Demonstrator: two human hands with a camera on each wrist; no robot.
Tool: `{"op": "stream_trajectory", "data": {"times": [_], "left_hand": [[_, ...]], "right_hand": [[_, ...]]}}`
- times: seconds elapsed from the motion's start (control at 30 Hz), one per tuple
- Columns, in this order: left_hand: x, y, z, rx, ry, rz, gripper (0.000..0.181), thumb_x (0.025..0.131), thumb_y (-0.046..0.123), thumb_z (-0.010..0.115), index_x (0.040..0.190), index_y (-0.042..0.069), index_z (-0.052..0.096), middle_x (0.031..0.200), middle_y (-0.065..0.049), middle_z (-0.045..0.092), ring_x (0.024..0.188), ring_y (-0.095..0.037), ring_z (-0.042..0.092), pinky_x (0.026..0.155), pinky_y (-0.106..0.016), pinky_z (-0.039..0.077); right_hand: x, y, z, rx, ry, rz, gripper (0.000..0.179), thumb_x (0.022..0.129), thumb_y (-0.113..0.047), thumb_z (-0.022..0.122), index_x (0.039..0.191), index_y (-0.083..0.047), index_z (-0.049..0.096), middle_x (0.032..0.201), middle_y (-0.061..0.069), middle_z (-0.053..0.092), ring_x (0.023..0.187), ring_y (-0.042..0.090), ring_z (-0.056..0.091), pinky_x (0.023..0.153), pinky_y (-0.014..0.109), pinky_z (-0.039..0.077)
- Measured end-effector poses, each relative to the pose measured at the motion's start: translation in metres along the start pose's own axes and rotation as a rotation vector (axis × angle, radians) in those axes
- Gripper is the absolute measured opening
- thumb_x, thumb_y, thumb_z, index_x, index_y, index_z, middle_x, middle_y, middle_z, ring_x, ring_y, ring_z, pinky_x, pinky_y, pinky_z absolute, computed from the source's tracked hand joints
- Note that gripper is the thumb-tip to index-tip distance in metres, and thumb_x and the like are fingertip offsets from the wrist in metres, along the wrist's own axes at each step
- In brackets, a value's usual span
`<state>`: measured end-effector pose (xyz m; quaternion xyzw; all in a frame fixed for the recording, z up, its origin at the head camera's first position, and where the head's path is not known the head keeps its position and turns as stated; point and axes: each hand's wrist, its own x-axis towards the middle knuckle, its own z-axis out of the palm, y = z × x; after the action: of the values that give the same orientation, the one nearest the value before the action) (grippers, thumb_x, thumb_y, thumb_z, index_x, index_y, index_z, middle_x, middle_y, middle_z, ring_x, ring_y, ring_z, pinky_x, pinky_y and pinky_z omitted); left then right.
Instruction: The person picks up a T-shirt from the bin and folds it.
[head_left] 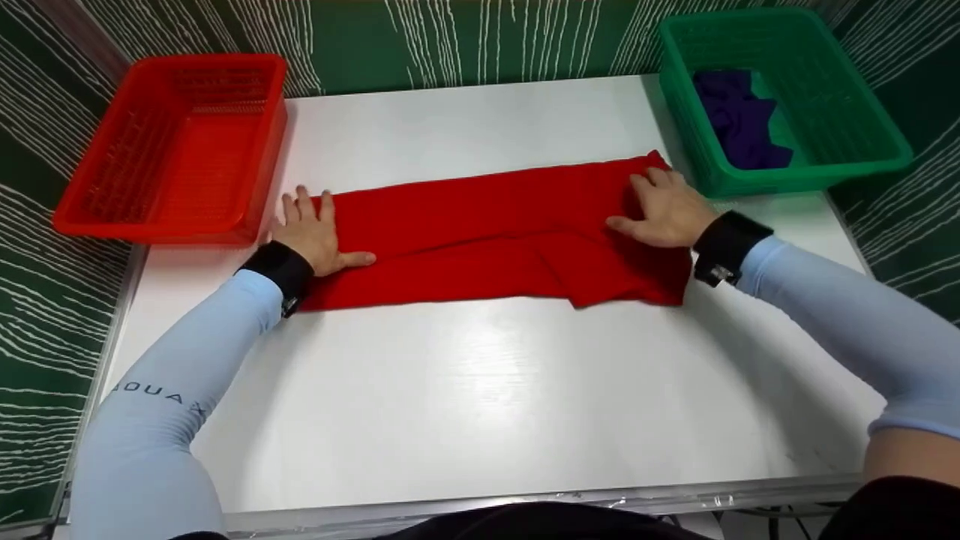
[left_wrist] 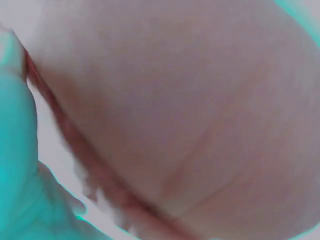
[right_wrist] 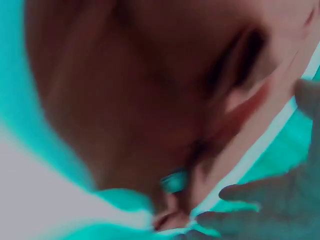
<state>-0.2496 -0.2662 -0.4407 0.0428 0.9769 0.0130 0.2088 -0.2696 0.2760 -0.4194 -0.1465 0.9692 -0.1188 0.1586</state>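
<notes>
A red basket (head_left: 176, 146) is seen at the counter's 10 o'clock corner, overhanging the left edge of the white counter (head_left: 480, 390); nothing can be made out inside it.

Just beside the basket's near right corner, the left hand (head_left: 311, 232) is laid flat on the left end of a red cloth (head_left: 495, 232), fingers straight and pointing toward 12 o'clock, thumb spread toward 3 o'clock. Nothing is gripped; the cloth is only pressed down.

The red cloth is spread as a long folded band across the middle of the counter, running from 9 o'clock to 3 o'clock. A folded flap is seen along its near edge, with a loose corner hanging toward 6 o'clock at the right.

The right hand (head_left: 664, 210) is rested palm down on the cloth's right end, fingers relaxed and spread toward 9 o'clock, not curled round anything.

A green basket (head_left: 870, 142) is placed at the 2 o'clock corner, close to the cloth's far right corner. A dark purple cloth (head_left: 739, 120) is bunched inside it.

Both wrist views are blurred and oddly tinted; only cloth and hand edges can be told.
</notes>
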Motion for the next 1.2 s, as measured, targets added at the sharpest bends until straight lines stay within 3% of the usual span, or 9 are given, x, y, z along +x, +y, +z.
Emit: {"op": "stream_trajectory", "data": {"times": [0.13, 0.2, 0.37, 0.63, 0.73, 0.87, 0.97, 1.07, 1.2], "left_hand": [[-0.001, 0.015, -0.012, 0.091, 0.118, 0.195, 0.111, 0.097, 0.056, 0.084, 0.174, 0.0, 0.025, 0.177, -0.041, 0.025, 0.161, -0.063, 0.034, 0.126, -0.076, 0.042], [-0.001, 0.023, -0.017, 0.105, 0.129, 0.288, 0.094, 0.097, 0.042, 0.089, 0.167, 0.001, 0.04, 0.17, -0.037, 0.039, 0.153, -0.057, 0.047, 0.121, -0.072, 0.051], [-0.003, 0.039, -0.018, 0.125, 0.111, 0.43, 0.065, 0.097, 0.02, 0.089, 0.152, 0.004, 0.059, 0.151, -0.03, 0.057, 0.134, -0.049, 0.061, 0.111, -0.064, 0.061], [-0.004, 0.057, -0.019, 0.195, 0.062, 0.479, 0.063, 0.098, 0.015, 0.087, 0.156, 0.009, 0.062, 0.135, -0.024, 0.068, 0.118, -0.042, 0.065, 0.107, -0.054, 0.061], [-0.004, 0.07, -0.021, 0.219, 0.024, 0.505, 0.058, 0.098, 0.016, 0.088, 0.15, 0.008, 0.063, 0.126, -0.021, 0.072, 0.112, -0.039, 0.067, 0.103, -0.052, 0.062], [-0.006, 0.091, -0.018, 0.259, -0.002, 0.544, 0.064, 0.095, 0.024, 0.091, 0.149, 0.009, 0.058, 0.104, -0.017, 0.077, 0.097, -0.035, 0.071, 0.093, -0.05, 0.064], [-0.01, 0.11, -0.015, 0.29, 0.009, 0.581, 0.069, 0.093, 0.034, 0.094, 0.147, 0.008, 0.058, 0.095, -0.016, 0.076, 0.094, -0.036, 0.074, 0.09, -0.051, 0.065], [-0.015, 0.133, -0.011, 0.304, 0.02, 0.617, 0.068, 0.093, 0.042, 0.093, 0.14, 0.005, 0.061, 0.102, -0.017, 0.077, 0.102, -0.039, 0.077, 0.095, -0.052, 0.065], [-0.022, 0.16, -0.005, 0.223, 0.012, 0.647, 0.045, 0.105, 0.037, 0.08, 0.129, 0.001, 0.066, 0.109, -0.02, 0.078, 0.108, -0.039, 0.078, 0.097, -0.052, 0.066]], "right_hand": [[-0.013, -0.042, 0.013, 0.067, 0.148, -0.107, 0.052, 0.103, -0.039, 0.074, 0.134, 0.002, 0.071, 0.124, 0.025, 0.078, 0.111, 0.045, 0.073, 0.099, 0.064, 0.062], [-0.017, -0.06, 0.019, 0.089, 0.09, -0.112, 0.048, 0.103, -0.041, 0.074, 0.13, -0.001, 0.073, 0.111, 0.02, 0.08, 0.1, 0.039, 0.074, 0.093, 0.059, 0.064], [-0.016, -0.084, 0.028, -0.022, -0.103, -0.045, 0.069, 0.103, -0.053, 0.071, 0.146, 0.001, 0.064, 0.123, 0.023, 0.07, 0.105, 0.035, 0.067, 0.095, 0.057, 0.063], [0.017, -0.09, 0.012, -0.112, -0.179, 0.006, 0.088, 0.106, -0.063, 0.061, 0.159, 0.006, 0.054, 0.152, 0.031, 0.063, 0.129, 0.045, 0.065, 0.116, 0.064, 0.055], [0.038, -0.09, 0.006, -0.118, -0.177, 0.049, 0.084, 0.108, -0.065, 0.057, 0.154, 0.005, 0.056, 0.138, 0.027, 0.068, 0.122, 0.042, 0.066, 0.112, 0.06, 0.057], [0.068, -0.09, 0.0, -0.124, -0.132, 0.083, 0.067, 0.11, -0.064, 0.053, 0.126, 0.0, 0.066, 0.103, 0.017, 0.063, 0.106, 0.037, 0.064, 0.095, 0.05, 0.057], [0.089, -0.091, -0.001, -0.152, -0.086, 0.086, 0.064, 0.111, -0.062, 0.049, 0.106, -0.001, 0.068, 0.097, 0.016, 0.059, 0.109, 0.038, 0.059, 0.096, 0.052, 0.055], [0.109, -0.094, -0.001, -0.194, -0.076, 0.107, 0.068, 0.113, -0.06, 0.045, 0.113, 0.003, 0.071, 0.113, 0.022, 0.064, 0.122, 0.042, 0.054, 0.109, 0.06, 0.053], [0.134, -0.106, 0.0, -0.217, -0.097, 0.14, 0.072, 0.114, -0.058, 0.042, 0.142, 0.005, 0.065, 0.142, 0.028, 0.063, 0.134, 0.045, 0.051, 0.122, 0.064, 0.047]]}}
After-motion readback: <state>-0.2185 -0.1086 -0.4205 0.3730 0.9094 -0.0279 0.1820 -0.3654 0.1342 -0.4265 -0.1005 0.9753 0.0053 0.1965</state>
